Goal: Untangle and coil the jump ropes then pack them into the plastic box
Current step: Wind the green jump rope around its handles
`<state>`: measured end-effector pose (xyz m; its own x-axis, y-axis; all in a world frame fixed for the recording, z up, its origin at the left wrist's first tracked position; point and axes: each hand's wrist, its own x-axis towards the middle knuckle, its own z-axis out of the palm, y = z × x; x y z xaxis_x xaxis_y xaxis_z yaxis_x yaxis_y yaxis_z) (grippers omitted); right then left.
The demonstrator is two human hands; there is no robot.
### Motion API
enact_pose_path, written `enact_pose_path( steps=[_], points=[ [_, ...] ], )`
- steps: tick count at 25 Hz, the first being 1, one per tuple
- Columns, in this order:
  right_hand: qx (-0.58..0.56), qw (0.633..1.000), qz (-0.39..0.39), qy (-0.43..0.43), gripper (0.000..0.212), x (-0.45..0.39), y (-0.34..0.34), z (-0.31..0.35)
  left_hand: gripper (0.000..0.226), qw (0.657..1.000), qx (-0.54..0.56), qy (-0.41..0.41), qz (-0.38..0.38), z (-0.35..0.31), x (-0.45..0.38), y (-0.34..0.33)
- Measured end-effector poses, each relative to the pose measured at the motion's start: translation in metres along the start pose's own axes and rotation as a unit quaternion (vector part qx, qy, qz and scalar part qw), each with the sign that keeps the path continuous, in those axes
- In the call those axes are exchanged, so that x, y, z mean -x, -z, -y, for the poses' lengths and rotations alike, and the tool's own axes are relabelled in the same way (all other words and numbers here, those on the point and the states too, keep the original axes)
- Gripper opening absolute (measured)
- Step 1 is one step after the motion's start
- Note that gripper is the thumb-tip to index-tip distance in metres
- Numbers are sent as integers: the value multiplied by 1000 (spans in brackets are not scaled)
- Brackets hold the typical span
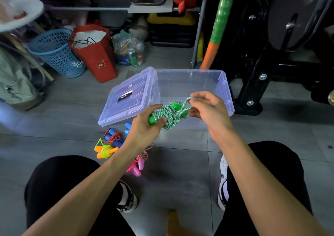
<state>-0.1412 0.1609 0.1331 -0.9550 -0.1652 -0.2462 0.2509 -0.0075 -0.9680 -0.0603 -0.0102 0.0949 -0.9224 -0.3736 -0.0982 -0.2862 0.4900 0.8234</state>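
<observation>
Both hands [144, 125] on one green rope [167, 117]; three ropes [115, 145] on floor.

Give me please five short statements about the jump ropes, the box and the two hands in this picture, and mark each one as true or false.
1. The left hand holds the green jump rope bundle. True.
2. The right hand pinches a loop of the green cord. True.
3. The plastic box already has three ropes packed inside. False: no rope lies inside; the green one is held above its near edge.
4. The lid is closed on the box. False: it is off and leans against the box's left side.
5. The orange-handled rope, blue-handled rope and pink-handled rope lie on the floor. True.
</observation>
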Motion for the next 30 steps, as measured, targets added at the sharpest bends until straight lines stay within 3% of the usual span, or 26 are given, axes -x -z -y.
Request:
enact_pose_path(
  steps=[5,12,14,16,19,21,23,27,30],
  points=[
    [94,991,84,46,11,16,-16,-6,29,999,33,16,-2,8,12,13],
    [167,975,145,30,17,24,-18,-12,29,998,-45,-30,-20,10,23,23],
    [165,978,123,44,17,21,-21,-15,30,994,-80,-57,-38,8,24,23],
    [159,983,55,70,17,14,-26,-17,29,991,-87,-92,-43,6,23,22],
    [232,962,-50,132,21,4,-30,-28,28,986,-69,-150,-28,2,23,22],
    [260,951,-63,153,22,1,-28,-35,27,985,-71,-156,-34,2,25,24],
    [278,951,-40,126,27,0,-27,-41,25,993,-61,-94,-44,4,25,27],
    [291,955,6,-62,54,-2,-35,-62,27,994,32,104,-30,17,25,23],
    [213,958,78,-172,51,-1,-51,-74,31,974,152,168,13,33,26,23]
  ],
)
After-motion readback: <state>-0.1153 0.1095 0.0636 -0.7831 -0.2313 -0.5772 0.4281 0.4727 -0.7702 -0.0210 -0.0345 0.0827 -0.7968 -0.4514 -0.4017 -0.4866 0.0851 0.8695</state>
